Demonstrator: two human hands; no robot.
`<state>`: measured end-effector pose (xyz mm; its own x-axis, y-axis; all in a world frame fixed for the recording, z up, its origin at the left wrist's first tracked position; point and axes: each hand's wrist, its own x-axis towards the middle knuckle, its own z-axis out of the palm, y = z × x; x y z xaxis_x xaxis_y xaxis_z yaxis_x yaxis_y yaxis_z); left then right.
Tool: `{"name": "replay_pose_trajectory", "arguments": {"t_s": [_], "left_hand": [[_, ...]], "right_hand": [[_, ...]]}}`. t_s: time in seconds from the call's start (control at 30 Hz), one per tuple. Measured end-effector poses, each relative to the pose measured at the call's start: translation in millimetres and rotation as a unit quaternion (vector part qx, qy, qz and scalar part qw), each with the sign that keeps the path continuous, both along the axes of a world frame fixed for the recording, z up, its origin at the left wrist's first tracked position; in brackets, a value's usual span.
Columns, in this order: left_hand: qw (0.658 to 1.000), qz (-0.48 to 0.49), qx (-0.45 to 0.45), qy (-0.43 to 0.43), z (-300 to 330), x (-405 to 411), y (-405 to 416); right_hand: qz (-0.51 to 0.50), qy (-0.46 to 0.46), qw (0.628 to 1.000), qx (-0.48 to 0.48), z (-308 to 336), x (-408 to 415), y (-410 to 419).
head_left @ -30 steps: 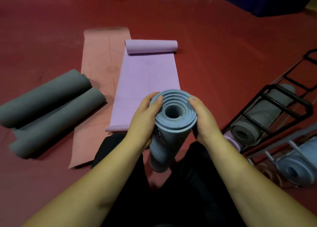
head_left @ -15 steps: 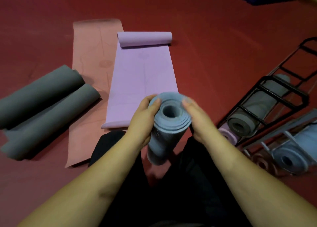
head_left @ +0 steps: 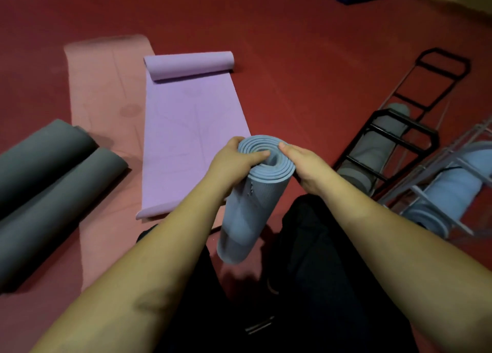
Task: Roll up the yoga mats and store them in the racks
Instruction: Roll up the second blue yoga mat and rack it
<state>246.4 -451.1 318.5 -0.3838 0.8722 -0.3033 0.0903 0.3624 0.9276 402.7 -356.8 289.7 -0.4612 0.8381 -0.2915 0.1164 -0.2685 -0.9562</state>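
A rolled blue-grey yoga mat (head_left: 247, 214) stands upright on the red floor between my knees. My left hand (head_left: 234, 161) grips its top end from the left, thumb laid across the spiral. My right hand (head_left: 306, 163) holds the top from the right, thumb at the centre hole. A purple mat (head_left: 186, 139) lies flat ahead with its far end rolled. Under it lies a flat pink mat (head_left: 101, 91). A black rack (head_left: 394, 139) at right holds a grey roll (head_left: 372, 150); a silver rack (head_left: 458, 166) beside it holds a blue roll (head_left: 450, 190).
Two dark grey rolled mats (head_left: 48, 177) lie side by side on the floor at left. Red floor (head_left: 306, 73) stretches ahead and to the right of the purple mat. My legs in black trousers (head_left: 319, 272) fill the lower middle.
Both thumbs have slid inward over the top of the blue-grey roll toward its centre hole. The roll has tilted slightly, and my view has shifted left and up.
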Motion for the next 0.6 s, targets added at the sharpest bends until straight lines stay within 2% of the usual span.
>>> {"name": "replay_pose_trajectory", "arguments": {"t_s": [0.07,0.17,0.23,0.4,0.6], "left_hand": [[0.992,-0.050,-0.048,0.101,9,-1,22],[0.952,-0.116,-0.123,0.255,28,3,50],[0.947,-0.135,-0.133,0.260,30,10,67],[0.965,-0.161,-0.074,0.193,16,52,112],[0.955,-0.209,-0.049,0.203,-2,123,165]], "right_hand": [[-0.005,0.002,1.000,-0.020,-2,6,13],[-0.001,-0.010,0.999,-0.041,-2,10,27],[-0.014,0.002,0.998,-0.059,-2,16,35],[-0.085,0.040,0.992,-0.090,-17,58,64],[-0.152,0.065,0.977,-0.135,-50,129,94]]}}
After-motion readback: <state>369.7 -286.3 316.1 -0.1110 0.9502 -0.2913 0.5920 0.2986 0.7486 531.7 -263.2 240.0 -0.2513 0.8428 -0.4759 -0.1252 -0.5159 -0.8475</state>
